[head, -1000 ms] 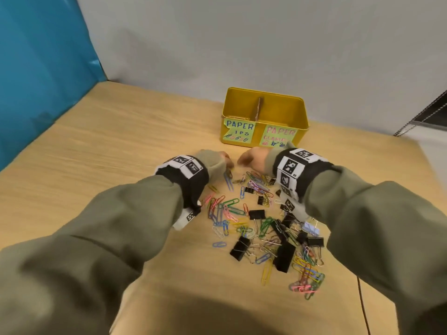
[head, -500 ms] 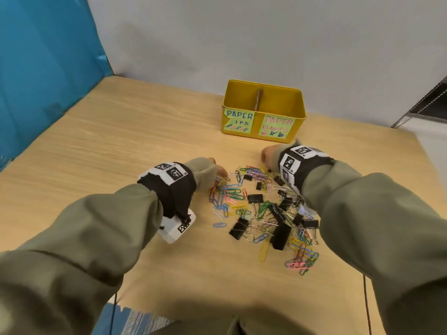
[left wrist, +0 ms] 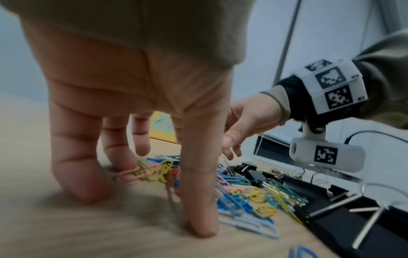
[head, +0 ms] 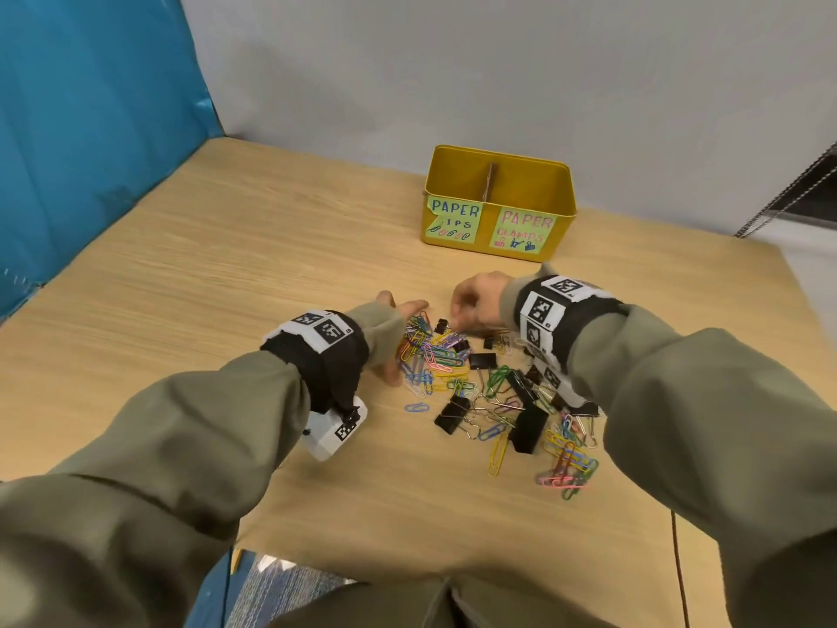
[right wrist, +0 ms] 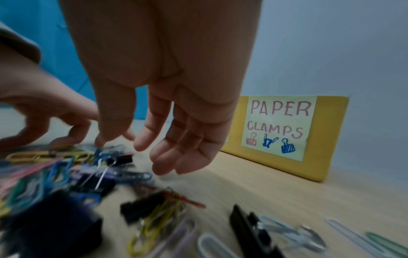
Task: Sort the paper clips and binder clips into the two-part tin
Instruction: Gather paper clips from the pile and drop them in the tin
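A yellow two-part tin [head: 561, 210] stands at the back of the table, with "PAPER CLIPS" labelled on its left half and "PAPER CLAMPS" on its right [right wrist: 264, 165]. In front of it lies a mixed pile of coloured paper clips [head: 435, 355] and black binder clips [head: 527, 428]. My left hand [head: 401, 337] is at the pile's left edge, its straight fingertips [left wrist: 199, 225] pressing the table among the paper clips. My right hand [head: 466, 305] hovers over the pile's far edge. Its fingers [right wrist: 187, 157] hang relaxed above a small binder clip [right wrist: 120, 160] and hold nothing.
A blue panel [head: 90, 129] bounds the table on the left and a grey wall stands behind the tin. The table's front edge [head: 362, 564] is close to my body. A thin cable [head: 675, 559] runs off the table at the right.
My left hand has moved back from the pile's far edge to its left side and set its fingertips down. The right hand stays over the far edge. My head view has risen.
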{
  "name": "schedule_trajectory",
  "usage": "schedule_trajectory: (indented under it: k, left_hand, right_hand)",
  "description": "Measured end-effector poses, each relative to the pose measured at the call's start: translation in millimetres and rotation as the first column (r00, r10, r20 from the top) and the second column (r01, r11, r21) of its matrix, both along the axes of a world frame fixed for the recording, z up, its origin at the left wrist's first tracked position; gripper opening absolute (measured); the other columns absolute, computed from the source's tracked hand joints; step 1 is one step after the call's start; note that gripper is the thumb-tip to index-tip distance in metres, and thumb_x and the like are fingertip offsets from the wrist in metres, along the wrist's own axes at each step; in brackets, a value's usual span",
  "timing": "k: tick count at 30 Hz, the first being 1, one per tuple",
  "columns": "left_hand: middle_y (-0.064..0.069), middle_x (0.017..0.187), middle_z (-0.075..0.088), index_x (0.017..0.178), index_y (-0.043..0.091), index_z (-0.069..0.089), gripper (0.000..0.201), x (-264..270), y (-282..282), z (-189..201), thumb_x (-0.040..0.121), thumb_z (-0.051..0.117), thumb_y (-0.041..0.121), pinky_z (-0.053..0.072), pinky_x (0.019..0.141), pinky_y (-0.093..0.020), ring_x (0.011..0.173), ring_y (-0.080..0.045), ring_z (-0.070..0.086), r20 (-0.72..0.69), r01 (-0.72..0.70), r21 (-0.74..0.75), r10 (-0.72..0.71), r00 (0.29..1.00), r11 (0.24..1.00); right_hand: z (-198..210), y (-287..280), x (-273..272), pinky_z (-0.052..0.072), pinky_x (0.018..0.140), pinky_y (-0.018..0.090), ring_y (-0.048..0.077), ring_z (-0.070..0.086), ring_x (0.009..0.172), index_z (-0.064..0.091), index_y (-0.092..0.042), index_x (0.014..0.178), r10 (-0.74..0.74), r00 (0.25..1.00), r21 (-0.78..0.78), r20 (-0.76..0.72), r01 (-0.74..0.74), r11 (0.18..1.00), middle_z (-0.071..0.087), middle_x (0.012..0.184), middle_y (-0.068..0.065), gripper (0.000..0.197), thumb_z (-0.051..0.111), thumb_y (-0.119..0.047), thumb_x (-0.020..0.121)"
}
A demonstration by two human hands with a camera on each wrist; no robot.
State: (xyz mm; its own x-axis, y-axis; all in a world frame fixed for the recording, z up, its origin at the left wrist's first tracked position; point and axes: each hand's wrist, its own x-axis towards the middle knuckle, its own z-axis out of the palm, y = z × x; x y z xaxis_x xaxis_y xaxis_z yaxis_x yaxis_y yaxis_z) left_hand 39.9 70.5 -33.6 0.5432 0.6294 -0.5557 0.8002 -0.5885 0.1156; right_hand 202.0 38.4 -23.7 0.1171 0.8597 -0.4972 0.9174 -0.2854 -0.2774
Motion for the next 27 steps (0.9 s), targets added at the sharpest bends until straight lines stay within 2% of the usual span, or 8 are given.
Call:
schedule_trajectory:
  k: [7, 9, 12, 15, 18, 21, 24, 27]
  left_hand:
    - [-0.010, 0.139, 0.038, 0.144, 0.035, 0.031, 0.084, 15, -1, 5, 0.073, 0.077, 0.030, 0.040, 0.105, -0.037, 0.124, -0.030, 0.045, -0.015, 0.131, -0.002, -0.131, 0.991, 0.991]
    - [-0.009, 0.139, 0.034, 0.143, 0.036, 0.030, 0.094, 17, 0, 2, 0.065, 0.082, 0.031, 0.043, 0.104, -0.042, 0.123, -0.030, 0.044, 0.042, 0.104, 0.008, -0.105, 0.994, 0.994]
    - [-0.006, 0.146, 0.025, 0.147, 0.039, 0.018, 0.107, 20, -1, -2, 0.062, 0.083, 0.036, 0.039, 0.107, -0.043, 0.128, -0.029, 0.036, 0.057, 0.171, 0.023, -0.172, 0.983, 0.985]
    - [-0.004, 0.141, 0.036, 0.144, 0.032, 0.033, 0.083, 23, -3, -7, 0.073, 0.073, 0.045, 0.040, 0.104, -0.037, 0.125, -0.026, 0.041, 0.105, 0.194, 0.024, -0.195, 0.975, 0.981]
    - [-0.006, 0.131, 0.048, 0.127, 0.024, 0.055, 0.050, 29, 0, -11, 0.083, 0.062, 0.045, 0.041, 0.102, -0.036, 0.121, -0.023, 0.048, 0.223, 0.050, -0.009, -0.047, 0.974, 0.999]
    - [-0.006, 0.126, 0.051, 0.114, 0.025, 0.064, 0.033, 43, 1, -14, 0.086, 0.059, 0.042, 0.035, 0.102, -0.036, 0.123, -0.024, 0.047, 0.224, -0.027, 0.031, 0.020, 0.974, 0.999]
    - [-0.008, 0.128, 0.050, 0.116, 0.026, 0.064, 0.029, 57, 5, -16, 0.088, 0.058, 0.032, 0.034, 0.104, -0.033, 0.126, -0.028, 0.046, 0.216, -0.098, 0.017, 0.092, 0.972, 0.995]
    - [-0.012, 0.137, 0.045, 0.135, 0.022, 0.049, 0.042, 63, 12, -15, 0.093, 0.052, 0.024, 0.036, 0.108, -0.035, 0.129, -0.032, 0.043, 0.302, -0.147, -0.009, 0.143, 0.943, 0.989]
  right_hand:
    - [0, -10, 11, 0.044, 0.085, 0.033, 0.020, 0.054, 0.091, 0.064, -0.017, 0.101, 0.105, 0.958, -0.131, 0.266, -0.072, 0.989, 0.061, 0.094, -0.001, 0.020, 0.059, -0.010, 0.083]
    - [4, -11, 20, 0.042, 0.094, 0.040, 0.020, 0.055, 0.091, 0.062, -0.022, 0.092, 0.051, 0.951, -0.071, 0.304, -0.030, 0.997, 0.061, 0.086, -0.004, 0.015, 0.056, -0.012, 0.081]
    - [4, -13, 22, 0.040, 0.080, 0.030, 0.018, 0.052, 0.087, 0.058, -0.021, 0.088, 0.001, 0.985, -0.064, 0.173, 0.010, 0.998, 0.053, 0.073, -0.007, 0.015, 0.070, -0.023, 0.079]
    - [-2, -19, 12, 0.040, 0.075, 0.029, 0.017, 0.052, 0.087, 0.063, -0.017, 0.095, 0.020, 0.998, -0.091, 0.061, -0.014, 0.996, 0.058, 0.087, -0.001, 0.025, 0.072, -0.032, 0.078]
    - [-8, -20, 4, 0.041, 0.073, 0.030, 0.017, 0.051, 0.086, 0.066, -0.012, 0.100, 0.074, 0.987, -0.104, 0.141, -0.059, 0.993, 0.057, 0.091, 0.003, 0.026, 0.065, -0.032, 0.084]
    - [-4, -12, 7, 0.049, 0.087, 0.035, 0.021, 0.052, 0.089, 0.067, -0.014, 0.100, 0.019, 0.975, -0.083, 0.223, -0.001, 0.997, 0.057, 0.093, 0.004, 0.019, 0.063, -0.023, 0.084]
    - [1, -8, 15, 0.028, 0.108, 0.051, 0.020, 0.050, 0.096, 0.062, -0.023, 0.101, -0.080, 0.961, -0.015, 0.266, 0.087, 0.996, 0.055, 0.096, -0.002, 0.019, 0.059, -0.018, 0.084]
    - [2, -11, 21, 0.013, 0.110, 0.055, 0.022, 0.054, 0.109, 0.054, -0.025, 0.113, -0.153, 0.953, 0.032, 0.260, 0.150, 0.988, 0.057, 0.103, -0.001, 0.030, 0.057, -0.015, 0.084]
